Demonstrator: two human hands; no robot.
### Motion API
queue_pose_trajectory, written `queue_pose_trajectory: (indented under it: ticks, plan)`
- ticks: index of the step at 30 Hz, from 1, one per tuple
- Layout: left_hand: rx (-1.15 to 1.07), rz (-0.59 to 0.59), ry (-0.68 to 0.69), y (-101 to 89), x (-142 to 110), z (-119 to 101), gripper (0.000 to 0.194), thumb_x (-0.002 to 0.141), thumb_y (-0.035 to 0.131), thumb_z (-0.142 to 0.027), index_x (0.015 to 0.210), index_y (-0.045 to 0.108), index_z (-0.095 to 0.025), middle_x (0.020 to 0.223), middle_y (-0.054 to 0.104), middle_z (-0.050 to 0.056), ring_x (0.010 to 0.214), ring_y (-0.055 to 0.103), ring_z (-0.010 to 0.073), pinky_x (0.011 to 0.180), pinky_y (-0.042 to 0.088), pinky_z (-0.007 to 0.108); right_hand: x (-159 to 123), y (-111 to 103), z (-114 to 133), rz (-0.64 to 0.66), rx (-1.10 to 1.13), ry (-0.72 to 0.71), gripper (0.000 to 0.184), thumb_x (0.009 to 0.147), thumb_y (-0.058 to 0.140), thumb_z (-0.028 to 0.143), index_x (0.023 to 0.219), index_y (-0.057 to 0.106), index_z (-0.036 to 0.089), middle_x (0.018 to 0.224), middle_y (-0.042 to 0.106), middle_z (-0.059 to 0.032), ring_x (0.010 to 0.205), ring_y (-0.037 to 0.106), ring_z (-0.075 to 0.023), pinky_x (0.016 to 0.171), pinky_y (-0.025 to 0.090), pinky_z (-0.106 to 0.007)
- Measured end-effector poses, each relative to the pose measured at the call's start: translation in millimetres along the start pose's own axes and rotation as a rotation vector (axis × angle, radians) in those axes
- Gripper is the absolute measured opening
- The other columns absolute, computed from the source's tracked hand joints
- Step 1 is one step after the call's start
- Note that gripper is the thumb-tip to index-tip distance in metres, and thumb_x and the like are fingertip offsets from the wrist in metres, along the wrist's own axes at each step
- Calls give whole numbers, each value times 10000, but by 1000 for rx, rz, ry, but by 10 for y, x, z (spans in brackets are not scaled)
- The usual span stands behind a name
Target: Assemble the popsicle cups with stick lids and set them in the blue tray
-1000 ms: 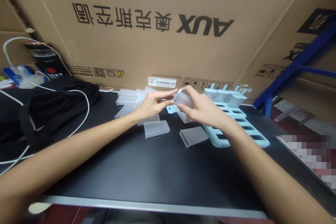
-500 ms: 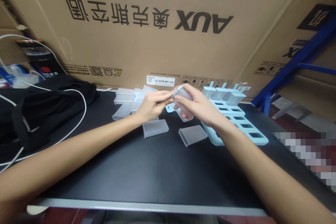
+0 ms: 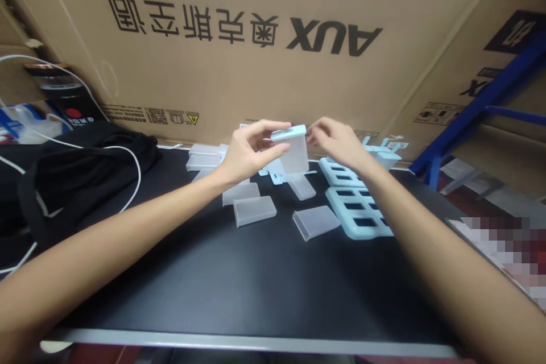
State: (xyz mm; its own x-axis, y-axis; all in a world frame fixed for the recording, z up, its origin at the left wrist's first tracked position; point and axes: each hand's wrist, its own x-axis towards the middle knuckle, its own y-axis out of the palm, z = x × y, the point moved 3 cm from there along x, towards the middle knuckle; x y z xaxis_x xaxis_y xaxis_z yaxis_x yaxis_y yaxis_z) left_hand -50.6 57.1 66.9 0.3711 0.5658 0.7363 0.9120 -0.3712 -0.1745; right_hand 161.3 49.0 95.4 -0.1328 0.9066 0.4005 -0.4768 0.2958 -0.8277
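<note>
My left hand (image 3: 251, 151) grips a translucent popsicle mold (image 3: 295, 154) by its light blue lid (image 3: 289, 133), thumb in front and fingers behind. The mold hangs upright above the table. Just right of the lid is my right hand (image 3: 335, 139), its fingers curled and blurred; whether they touch the mold I cannot tell. Below lie loose translucent mold cases, among them one case (image 3: 255, 210) at front left and another case (image 3: 316, 222) at front right. Flat light blue pieces (image 3: 277, 175) lie partly hidden behind the held mold.
Light blue mold frames (image 3: 356, 213) stand at right, partly covered by my right forearm; lidded molds (image 3: 384, 153) with stick handles are behind. A large cardboard box (image 3: 239, 79) walls off the back. A black bag (image 3: 85, 176) and white cable (image 3: 139, 173) occupy the left.
The mold has been turned from tilted to upright, lid on top. My left hand has taken hold at the lid, while my right hand has shifted off its body to the right side.
</note>
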Motion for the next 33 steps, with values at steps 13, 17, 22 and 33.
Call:
queue_pose_trajectory:
  ticks: [13, 17, 22, 33]
  plan:
    - [31, 16, -83, -8, -101, 251, 376, 779, 723, -301, 1093, 553, -182, 1190, 622, 114, 1103, 616, 228, 834, 567, 371, -114, 387, -422, 557, -369, -121, 298, 649, 580, 84, 924, 640, 182, 783, 692, -51, 699, 625, -187, 612, 413, -280]
    - [40, 50, -128, 35, -146, 323, 446, 754, 753, -311, 1122, 534, -186, 1167, 630, 113, 1065, 633, 225, 842, 568, 397, -50, 67, -348, 487, -453, -104, 99, 661, 597, 133, 747, 593, 183, 707, 650, -53, 656, 597, -188, 581, 396, -292]
    - [23, 84, -202, 101, -192, 355, 477, 716, 794, -318, 1093, 525, -204, 1136, 638, 98, 1026, 645, 222, 802, 583, 398, -97, -296, 90, 137, 107, -78, 277, 770, 632, 324, 1009, 542, 216, 793, 660, -33, 695, 620, -187, 624, 476, -320]
    - [-47, 24, -275, 142, -227, 331, 512, 673, 827, -299, 1047, 488, -212, 961, 656, 39, 925, 667, 202, 807, 581, 408, -111, -184, 499, 166, 262, -219, 330, 753, 715, 416, 945, 536, 215, 677, 574, 20, 591, 522, -130, 560, 426, -283]
